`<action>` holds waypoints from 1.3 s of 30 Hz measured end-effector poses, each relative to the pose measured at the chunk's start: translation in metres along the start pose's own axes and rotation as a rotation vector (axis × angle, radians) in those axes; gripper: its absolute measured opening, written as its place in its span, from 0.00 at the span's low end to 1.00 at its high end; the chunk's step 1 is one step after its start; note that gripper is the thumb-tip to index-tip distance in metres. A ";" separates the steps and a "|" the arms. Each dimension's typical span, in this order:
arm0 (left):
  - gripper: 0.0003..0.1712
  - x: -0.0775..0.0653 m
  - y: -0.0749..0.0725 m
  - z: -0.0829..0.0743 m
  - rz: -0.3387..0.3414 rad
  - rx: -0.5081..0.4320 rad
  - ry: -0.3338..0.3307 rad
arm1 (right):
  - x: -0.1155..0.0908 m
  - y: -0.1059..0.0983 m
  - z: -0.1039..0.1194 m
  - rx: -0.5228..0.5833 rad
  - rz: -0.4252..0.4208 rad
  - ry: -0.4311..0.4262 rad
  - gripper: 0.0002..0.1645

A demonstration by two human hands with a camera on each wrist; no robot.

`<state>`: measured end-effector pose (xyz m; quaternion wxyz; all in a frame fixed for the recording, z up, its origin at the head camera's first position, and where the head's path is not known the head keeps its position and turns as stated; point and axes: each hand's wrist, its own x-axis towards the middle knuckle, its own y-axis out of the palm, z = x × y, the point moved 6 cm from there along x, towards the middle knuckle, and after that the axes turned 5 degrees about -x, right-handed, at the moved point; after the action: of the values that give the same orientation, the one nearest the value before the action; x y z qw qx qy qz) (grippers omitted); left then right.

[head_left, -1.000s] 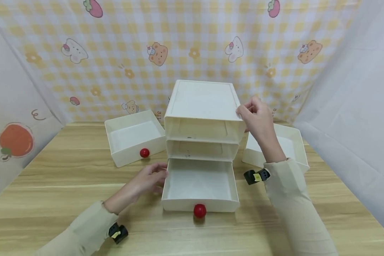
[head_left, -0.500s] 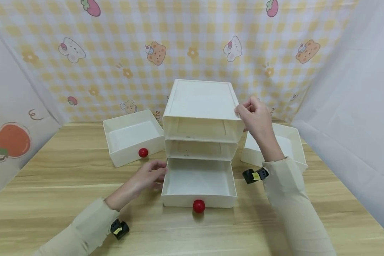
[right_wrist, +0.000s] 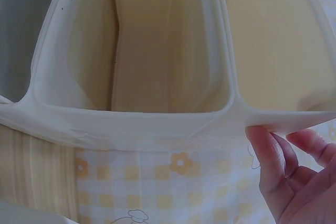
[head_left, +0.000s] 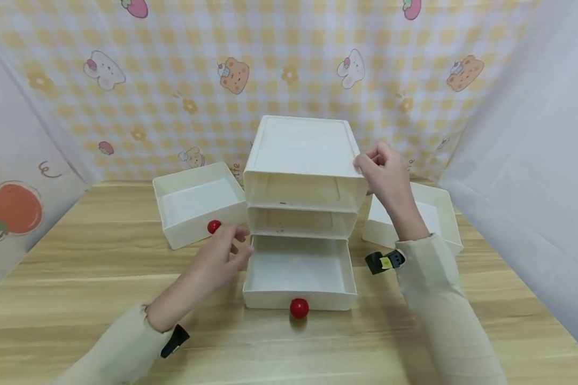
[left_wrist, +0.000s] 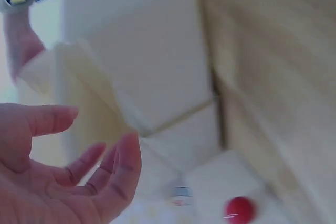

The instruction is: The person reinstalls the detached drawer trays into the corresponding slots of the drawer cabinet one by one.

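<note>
At centre, a boxy white plastic cabinet (head_left: 303, 147) is pinched at its upper right edge by the right hand (head_left: 387, 174); nothing is held by the loosely open left hand (head_left: 216, 255), lower left. Its red-knobbed bottom drawer (head_left: 269, 300) is flanked by two white plastic drawers (head_left: 187, 232), the right one partly hidden by a sleeve (head_left: 430, 289).

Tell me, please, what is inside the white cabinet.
In the cabinet, a drawer sits partly pulled out at the bottom, its visible floor bare. The top compartment and middle compartment show no drawers. The cabinet covers the drawer's far end, so anything there cannot be seen.
</note>
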<state>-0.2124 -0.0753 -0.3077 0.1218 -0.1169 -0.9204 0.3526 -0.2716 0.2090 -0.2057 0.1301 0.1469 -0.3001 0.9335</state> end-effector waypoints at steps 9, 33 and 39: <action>0.15 -0.027 0.027 -0.062 0.027 0.303 0.376 | 0.001 0.000 0.000 0.010 -0.002 -0.007 0.06; 0.17 -0.035 0.079 -0.088 0.102 0.603 0.627 | -0.001 -0.001 0.001 0.013 -0.003 -0.011 0.08; 0.19 -0.035 0.081 -0.090 0.107 0.621 0.642 | -0.001 -0.001 0.002 0.009 -0.003 -0.009 0.08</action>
<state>-0.1414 0.0286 -0.3027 0.4119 -0.2258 -0.6794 0.5637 -0.2704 0.2086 -0.2042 0.1295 0.1521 -0.2962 0.9340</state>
